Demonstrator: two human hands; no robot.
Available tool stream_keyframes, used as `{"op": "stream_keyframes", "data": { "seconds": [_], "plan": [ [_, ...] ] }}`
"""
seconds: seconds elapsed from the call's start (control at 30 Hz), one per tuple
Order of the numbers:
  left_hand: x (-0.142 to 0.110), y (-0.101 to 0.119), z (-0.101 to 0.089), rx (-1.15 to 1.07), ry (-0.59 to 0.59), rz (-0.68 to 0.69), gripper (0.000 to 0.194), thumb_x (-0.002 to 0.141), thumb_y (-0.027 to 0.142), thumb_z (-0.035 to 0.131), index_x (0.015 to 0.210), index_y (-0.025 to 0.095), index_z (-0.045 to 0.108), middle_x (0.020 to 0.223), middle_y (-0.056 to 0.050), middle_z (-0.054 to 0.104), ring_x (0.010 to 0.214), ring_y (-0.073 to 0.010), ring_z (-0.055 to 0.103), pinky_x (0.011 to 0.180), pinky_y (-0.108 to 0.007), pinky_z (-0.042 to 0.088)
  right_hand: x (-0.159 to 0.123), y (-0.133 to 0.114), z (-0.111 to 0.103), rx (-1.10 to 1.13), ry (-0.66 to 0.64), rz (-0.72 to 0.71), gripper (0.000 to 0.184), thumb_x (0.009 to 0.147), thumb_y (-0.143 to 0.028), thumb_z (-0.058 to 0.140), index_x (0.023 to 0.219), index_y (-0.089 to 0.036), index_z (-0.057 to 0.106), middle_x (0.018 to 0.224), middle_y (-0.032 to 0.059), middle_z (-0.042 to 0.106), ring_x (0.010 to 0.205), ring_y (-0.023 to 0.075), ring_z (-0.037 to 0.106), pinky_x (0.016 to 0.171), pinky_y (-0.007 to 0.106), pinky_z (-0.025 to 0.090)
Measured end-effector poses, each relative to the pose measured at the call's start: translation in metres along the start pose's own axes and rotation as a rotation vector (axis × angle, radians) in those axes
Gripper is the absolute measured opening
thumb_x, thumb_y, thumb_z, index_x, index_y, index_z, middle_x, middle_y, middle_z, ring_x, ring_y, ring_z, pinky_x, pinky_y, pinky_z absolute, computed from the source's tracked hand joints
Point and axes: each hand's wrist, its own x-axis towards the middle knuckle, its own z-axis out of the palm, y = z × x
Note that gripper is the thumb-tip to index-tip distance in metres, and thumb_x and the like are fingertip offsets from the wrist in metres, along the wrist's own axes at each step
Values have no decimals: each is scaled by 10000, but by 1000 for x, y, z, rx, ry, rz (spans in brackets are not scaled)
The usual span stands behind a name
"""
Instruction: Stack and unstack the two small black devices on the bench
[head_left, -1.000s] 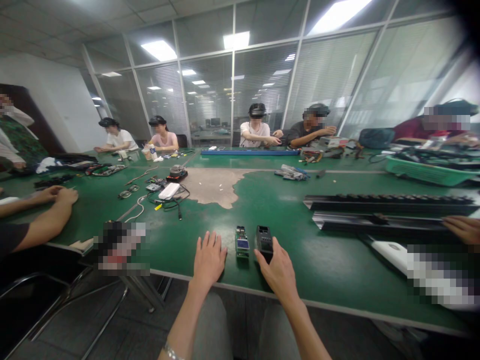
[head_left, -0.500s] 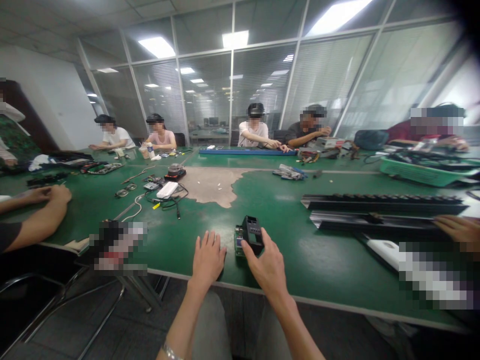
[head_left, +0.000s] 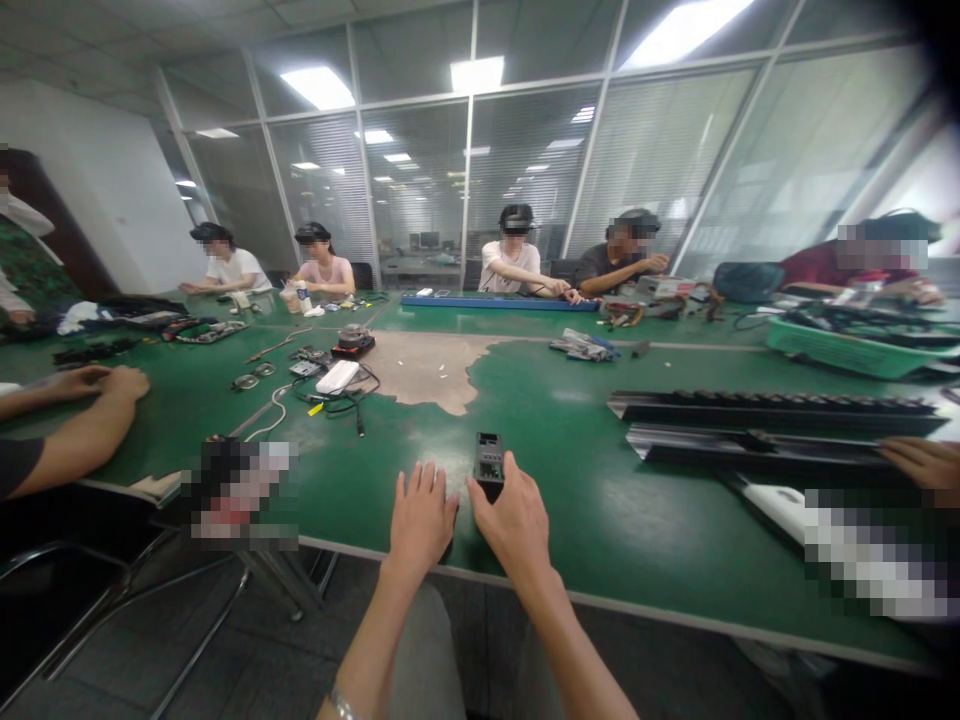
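A black plastic housing [head_left: 490,458] with openings in its upper face sits in front of me near the table's edge. The thumb and fingers of my right hand [head_left: 517,515] wrap round its near end, one on each side. The green circuit board with a small blue part is hidden now, where the housing stands. My left hand [head_left: 421,515] lies flat on the green tabletop [head_left: 345,500], fingers stretched out, just left of the housing and apart from it.
Ahead to the left lie a white box with cables [head_left: 337,377] and a pair of glasses [head_left: 253,376]. Long black rails [head_left: 750,443] lie to the right, a co-worker's hand [head_left: 922,462] on one. A green basket [head_left: 862,347] stands beyond. Several people sit round the table.
My right hand has carried the black housing left, over the circuit board and down, so the board has gone from sight. My left hand has stayed flat on the table.
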Motion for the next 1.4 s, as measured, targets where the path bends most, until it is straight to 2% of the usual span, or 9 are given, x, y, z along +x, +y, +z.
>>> {"op": "stream_keyframes", "data": {
  "seconds": [0.5, 0.73, 1.0, 1.23, 1.33, 1.4],
  "plan": [
    [1, -1, 0, 10, -43, -12, 499, 991, 430, 332, 1414, 198, 463, 1502, -109, 427, 1420, -300, 311, 1151, -542, 245, -12, 11, 12, -18, -55, 0, 671, 870, -481, 508, 1361, -26, 465, 1202, 221, 629, 1145, 311, 573, 960, 400, 446],
    [0, -1, -1, 14, -26, -1, 500, 1001, 432, 302, 1409, 195, 467, 1498, -108, 434, 1412, -298, 325, 1148, -539, 252, -20, 19, 25, 34, 13, -27, 812, 849, -546, 538, 1421, 7, 378, 1334, 249, 546, 1230, 348, 516, 993, 442, 435],
    [0, 0, -1, 21, -26, -2, 509, 1000, 433, 295, 1417, 191, 460, 1500, -105, 432, 1415, -295, 321, 1151, -530, 251, -25, 27, 32, 82, 15, -34, 782, 879, -560, 491, 1410, 6, 389, 1308, 261, 561, 1202, 343, 547, 998, 454, 428],
    [-1, 0, -2, 25, -31, -6, 500, 996, 428, 309, 1410, 197, 467, 1496, -108, 437, 1411, -298, 324, 1145, -542, 254, -29, 28, 31, 130, 0, 15, 841, 861, -595, 509, 1436, -3, 349, 1318, 253, 555, 1200, 331, 548, 999, 447, 429],
    [-1, 0, -2, 21, -31, -6, 505, 996, 433, 310, 1412, 194, 465, 1495, -109, 438, 1411, -298, 323, 1144, -540, 257, -28, 28, 31, 124, 13, 2, 818, 848, -595, 532, 1405, -11, 400, 1309, 255, 560, 1204, 328, 544, 1007, 446, 421],
    [-1, 0, -3, 18, -30, -6, 505, 996, 429, 310, 1414, 191, 461, 1495, -110, 437, 1413, -297, 320, 1146, -538, 253, -27, 28, 30, 142, 18, -26, 737, 858, -582, 523, 1362, -46, 460, 1277, 229, 587, 1188, 317, 552, 1000, 440, 424]
  ]
}}
